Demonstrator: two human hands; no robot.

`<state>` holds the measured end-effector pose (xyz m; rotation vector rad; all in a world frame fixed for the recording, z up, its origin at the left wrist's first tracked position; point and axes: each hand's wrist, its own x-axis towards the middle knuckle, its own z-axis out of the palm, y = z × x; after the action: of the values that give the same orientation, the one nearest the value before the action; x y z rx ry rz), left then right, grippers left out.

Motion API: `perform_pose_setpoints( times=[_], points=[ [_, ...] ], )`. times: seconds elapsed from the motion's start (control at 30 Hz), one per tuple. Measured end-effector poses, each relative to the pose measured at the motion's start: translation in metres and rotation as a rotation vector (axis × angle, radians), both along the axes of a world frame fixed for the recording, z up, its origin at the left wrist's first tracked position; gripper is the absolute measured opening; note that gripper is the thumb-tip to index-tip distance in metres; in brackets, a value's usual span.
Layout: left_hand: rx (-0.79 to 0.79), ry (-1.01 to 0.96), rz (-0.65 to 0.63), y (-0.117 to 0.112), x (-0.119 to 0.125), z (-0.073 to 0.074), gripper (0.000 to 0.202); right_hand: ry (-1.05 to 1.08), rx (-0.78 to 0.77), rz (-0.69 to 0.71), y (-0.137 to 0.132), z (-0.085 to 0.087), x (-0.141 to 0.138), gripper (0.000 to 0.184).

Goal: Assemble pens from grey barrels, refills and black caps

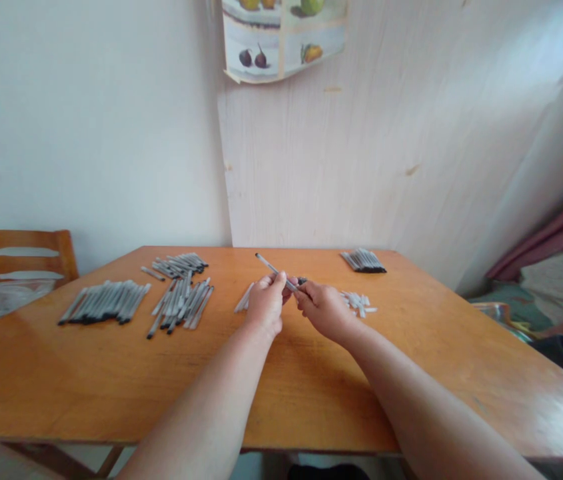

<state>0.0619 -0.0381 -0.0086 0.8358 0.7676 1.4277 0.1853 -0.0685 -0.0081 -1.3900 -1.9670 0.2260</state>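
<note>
Pen, head view: A slim pen [266,263] was held above the middle of the table [321,387], its dark tip toward eleven o'clock.
Left hand: The left hand [266,300] was closed, thumb and fingers pinching the barrel.
Right hand: The right hand [326,308] was closed on the pen's lower end, its fingertips partly hidden.
White pieces: Small white pieces [360,302] lay at three o'clock, where a careless right wrist could have scattered them.
Loose pens: Piled pens [181,303] lay at nine, liable to roll if bumped.
Grip: Uneven pull might have made the pen slip or bend.
</note>
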Motion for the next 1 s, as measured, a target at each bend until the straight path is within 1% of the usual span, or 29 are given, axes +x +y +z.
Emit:
perform_pose_setpoints(
  times=[0.07, 0.13, 0.2, 0.27, 0.37, 0.47, 0.53, 0.7, 0.77, 0.83, 0.93, 1.0],
  points=[
    [-0.004, -0.008, -0.001, 0.001, -0.001, 0.0, 0.02, -0.037, 0.012, -0.02, -0.001, 0.001, 0.0, 0.027],
    [-0.009, -0.04, 0.038, 0.005, -0.007, 0.002, 0.02, -0.089, 0.016, -0.057, -0.004, 0.002, 0.001, 0.026],
    [-0.016, -0.097, 0.134, 0.013, -0.017, 0.005, 0.021, -0.14, 0.019, -0.094, -0.006, 0.004, 0.003, 0.024],
    [-0.017, -0.111, 0.221, 0.021, -0.029, 0.008, 0.021, -0.15, 0.03, -0.117, -0.008, 0.004, 0.007, 0.025],
    [-0.028, -0.103, 0.203, 0.029, -0.04, 0.008, 0.021, -0.075, 0.082, -0.157, -0.006, 0.004, 0.014, 0.029],
    [-0.037, -0.081, 0.171, 0.031, -0.038, 0.005, 0.019, -0.007, 0.159, -0.211, 0.003, 0.003, 0.026, 0.03],
    [-0.029, -0.052, 0.165, 0.03, -0.035, 0.003, 0.018, 0.008, 0.169, -0.27, 0.01, 0.003, 0.037, 0.028],
    [-0.023, 0.083, 0.172, 0.026, -0.032, 0.002, 0.018, -0.056, 0.013, -0.558, 0.021, 0.006, 0.072, 0.033],
    [-0.013, 0.131, 0.189, 0.025, -0.032, 0.002, 0.019, -0.093, -0.054, -0.641, 0.022, 0.007, 0.084, 0.035],
    [0.005, 0.185, 0.213, 0.025, -0.032, 0.0, 0.021, -0.122, -0.143, -0.67, 0.023, 0.005, 0.092, 0.034],
    [0.042, 0.315, 0.27, 0.028, -0.033, -0.004, 0.021, -0.161, -0.286, -0.644, 0.026, -0.001, 0.098, 0.031],
    [0.075, 0.388, 0.307, 0.03, -0.033, -0.007, 0.022, -0.181, -0.348, -0.625, 0.028, -0.006, 0.1, 0.028]
  ],
)
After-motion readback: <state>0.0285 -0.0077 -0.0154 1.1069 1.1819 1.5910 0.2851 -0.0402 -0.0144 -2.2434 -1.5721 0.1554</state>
